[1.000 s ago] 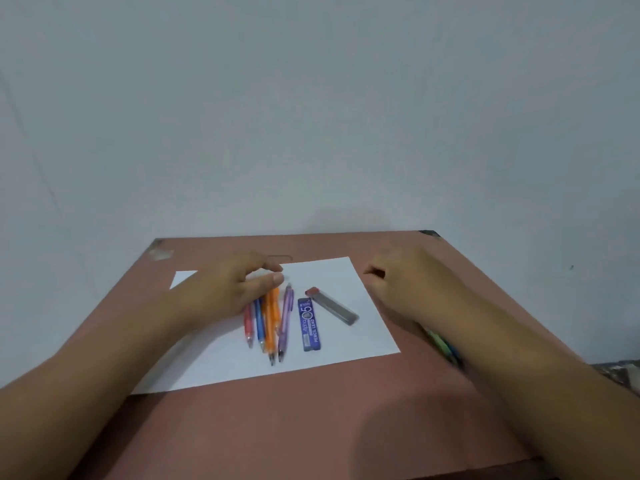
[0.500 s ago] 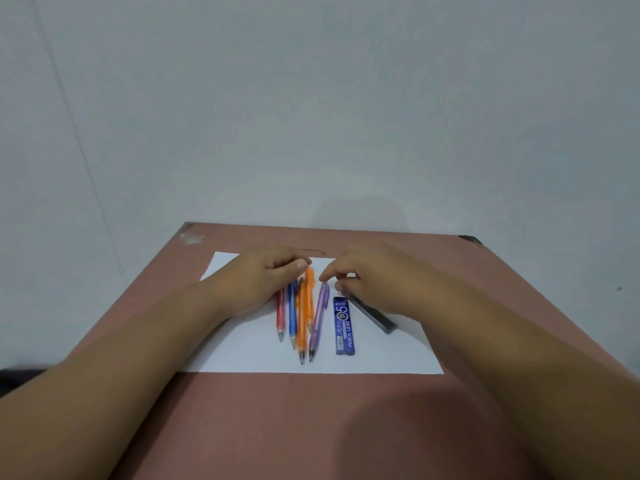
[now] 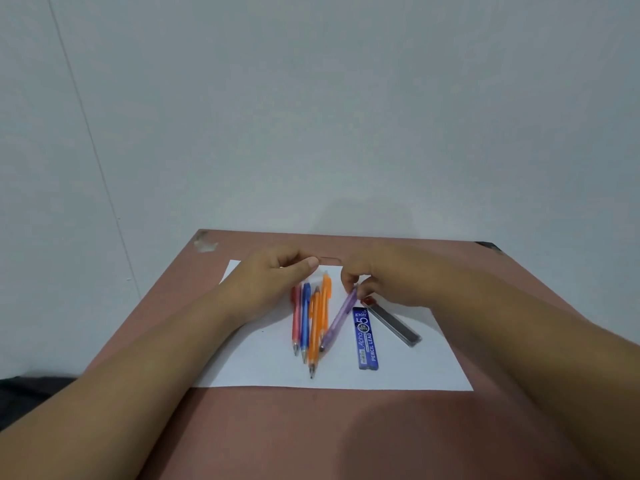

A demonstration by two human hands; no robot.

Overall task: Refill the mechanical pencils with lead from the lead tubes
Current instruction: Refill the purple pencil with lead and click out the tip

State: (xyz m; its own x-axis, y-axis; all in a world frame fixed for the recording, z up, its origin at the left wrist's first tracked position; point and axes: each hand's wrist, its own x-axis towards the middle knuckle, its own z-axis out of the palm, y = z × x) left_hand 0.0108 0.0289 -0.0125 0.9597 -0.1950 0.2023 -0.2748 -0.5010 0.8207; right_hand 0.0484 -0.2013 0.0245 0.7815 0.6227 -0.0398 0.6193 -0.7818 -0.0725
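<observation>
Right hand (image 3: 377, 278): your fingertips pinch the far end of the purple pencil (image 3: 337, 320); its tip rests on the paper (image 3: 415, 368).
Left hand (image 3: 273, 285): loosely curled beside the other pencils (image 3: 310, 320), gripping nothing I can see.
Lift: raise the purple one clear without rolling its neighbours.
Lead: blue tube (image 3: 366, 337) and grey tube (image 3: 393, 322) lie just right; take one next.

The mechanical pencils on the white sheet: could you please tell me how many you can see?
5. Red pencil, blue pencil and two orange pencils lie side by side; the purple pencil slants, pinched by the right hand. Hands might hide more.
</observation>
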